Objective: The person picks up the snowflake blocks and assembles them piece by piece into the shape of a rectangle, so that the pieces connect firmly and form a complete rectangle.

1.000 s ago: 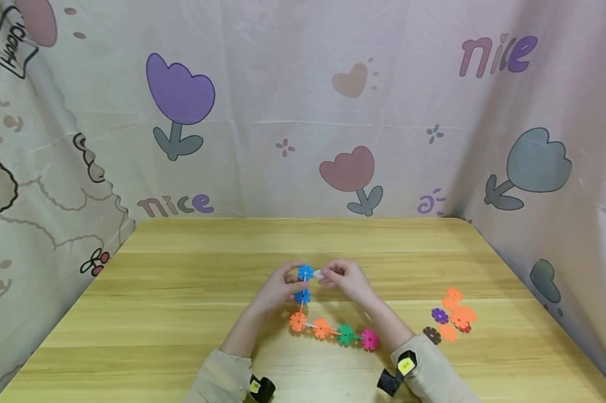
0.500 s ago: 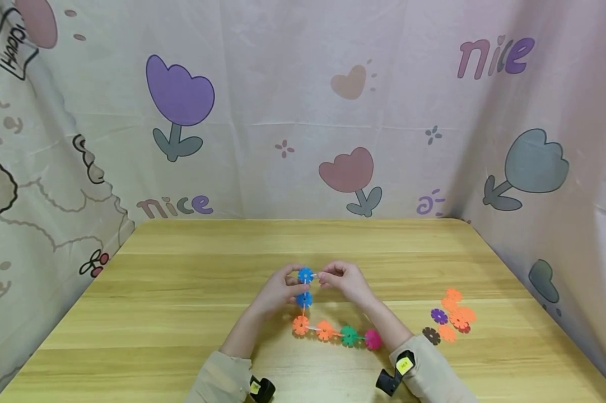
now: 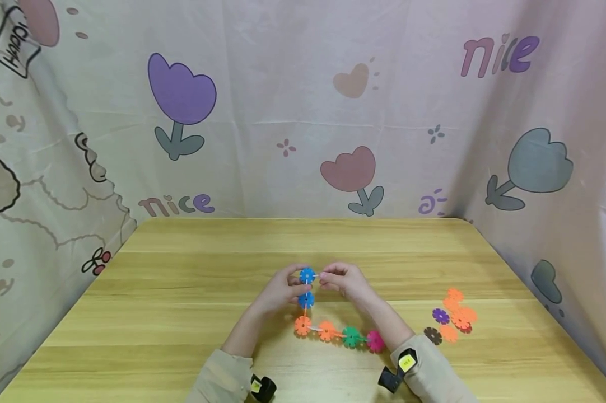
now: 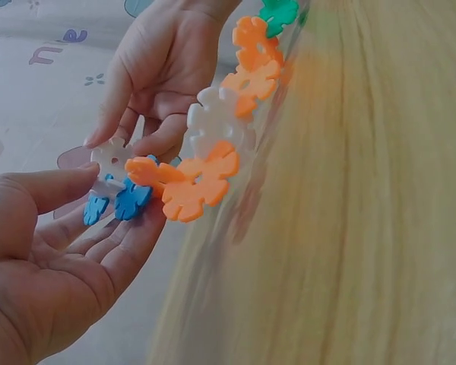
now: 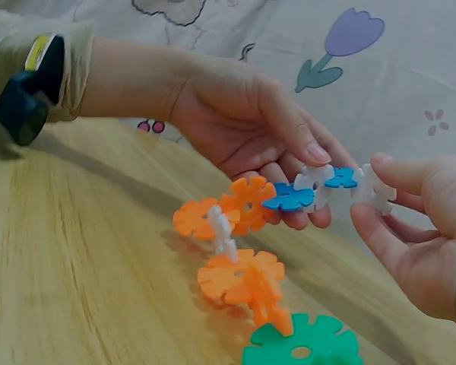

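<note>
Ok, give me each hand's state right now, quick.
Left hand: holding a multicoloured chain of flower-shaped plastic discs, near its blue end.
Right hand: pinching a white, flower-shaped plastic disc at that end.

Left hand [image 3: 281, 290] pinching, right hand [image 3: 347, 280] pinching nearby, forearms [image 3: 238, 333] angled inward

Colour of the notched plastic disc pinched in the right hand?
White notched plastic disc; best seen in the right wrist view.

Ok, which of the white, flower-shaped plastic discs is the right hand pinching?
The white end disc, pinched by the right hand. Mid-chain, one white disc joins two blue discs; another white disc joins two orange discs.
</note>
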Available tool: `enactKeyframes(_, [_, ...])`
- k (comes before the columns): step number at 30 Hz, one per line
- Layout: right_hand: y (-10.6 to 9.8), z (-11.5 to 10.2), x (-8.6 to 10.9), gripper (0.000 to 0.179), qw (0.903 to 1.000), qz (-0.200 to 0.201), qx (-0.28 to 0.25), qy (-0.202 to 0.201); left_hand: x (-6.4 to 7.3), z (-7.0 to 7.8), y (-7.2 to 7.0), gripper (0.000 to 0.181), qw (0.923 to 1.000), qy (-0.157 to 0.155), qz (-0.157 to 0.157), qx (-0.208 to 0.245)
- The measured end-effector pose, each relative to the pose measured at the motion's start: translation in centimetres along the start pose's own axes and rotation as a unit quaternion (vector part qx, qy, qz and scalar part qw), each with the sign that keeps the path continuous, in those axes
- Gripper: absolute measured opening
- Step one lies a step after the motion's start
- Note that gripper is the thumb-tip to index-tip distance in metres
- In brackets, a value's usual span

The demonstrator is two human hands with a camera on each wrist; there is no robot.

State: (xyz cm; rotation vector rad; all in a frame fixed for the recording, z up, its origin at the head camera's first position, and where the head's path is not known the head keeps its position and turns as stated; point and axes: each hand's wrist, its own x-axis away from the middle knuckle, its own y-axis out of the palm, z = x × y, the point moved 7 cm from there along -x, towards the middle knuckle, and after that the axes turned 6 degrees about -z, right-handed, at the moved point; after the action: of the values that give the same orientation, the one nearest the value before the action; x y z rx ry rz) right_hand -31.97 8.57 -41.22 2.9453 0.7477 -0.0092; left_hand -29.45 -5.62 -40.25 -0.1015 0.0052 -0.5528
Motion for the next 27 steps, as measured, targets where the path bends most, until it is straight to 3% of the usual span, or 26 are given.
enactKeyframes(2, [0.07, 0.20, -0.01, 0.006, 0.9988, -0.013, -0.047, 0.012, 0.01, 0.01, 0.04, 0.047, 1.0000, -0.001, -0.001, 0.002])
enactKeyframes(5, [0.17, 0.33, -0.02, 0.016, 0.9963, -0.032, -0.077, 0.022, -0.01, 0.01, 0.09, 0.047, 1.0000, -0.002, -0.002, 0.004])
enactKeyframes(11, [0.25, 0.21, 0.12, 0.007, 0.9972, -0.057, -0.032, 0.036, -0.06, 0.01, 0.08, 0.048, 1.0000, -0.003, -0.004, -0.001])
enactKeyframes(17, [0.25, -0.09, 0.16, 0.024, 0.9988, -0.031, 0.003, 0.039, 0.02, 0.23, 0.02, 0.048, 0.9998, -0.010, -0.001, -0.017])
enactKeyframes(27, [0.47, -0.10, 0.19, 0.021, 0.9987, 0.025, 0.006, 0.044, 0.16, 0.35, -0.32, 0.053, 0.9980, -0.012, 0.019, -0.058])
